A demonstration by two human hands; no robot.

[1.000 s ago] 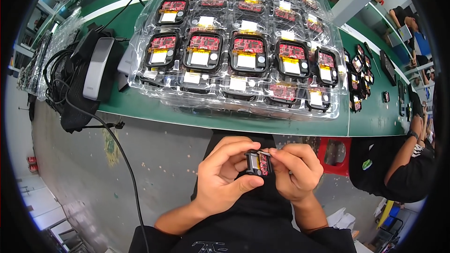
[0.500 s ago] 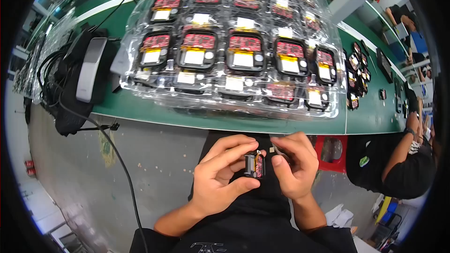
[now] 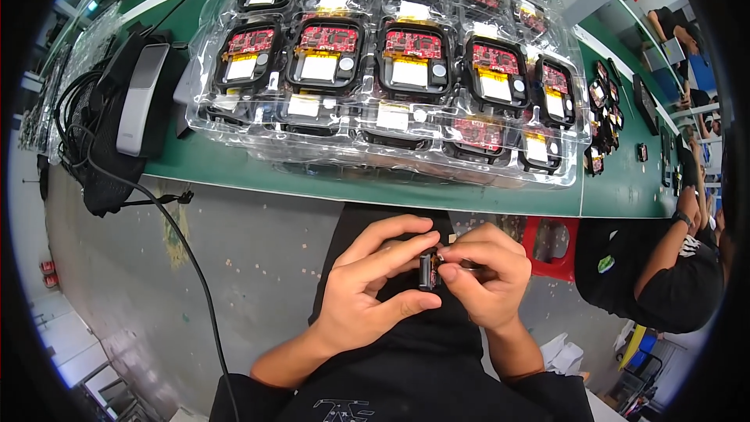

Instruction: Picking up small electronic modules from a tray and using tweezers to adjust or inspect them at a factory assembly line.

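Over my lap, my left hand [image 3: 355, 297] grips a small black device housing [image 3: 426, 272] edgewise between fingers and thumb. A red circuit board shows on the housing's right face, partly covered by fingers. My right hand [image 3: 494, 277] is closed in a pinch, its fingertips at that face. Something thin and pale shows between its fingers, too small to name. Beyond both hands, stacked clear plastic trays [image 3: 312, 152] carry rows of similar black housings [image 3: 412, 62] with red boards, white rectangular parts and yellow tape.
The trays lie on a green table [image 3: 351, 197]. To their left are a grey-and-black device [image 3: 143, 101] and coiled black cables [image 3: 74, 117]; one cable hangs down past my left arm. Loose small units [image 3: 601, 109] lie at right. A co-worker [image 3: 664, 273] sits there, near a red stool [image 3: 551, 262].
My right hand has moved left, and its fingertips now meet the housing. The housing has turned, so less of its red board shows. The view has shifted slightly.
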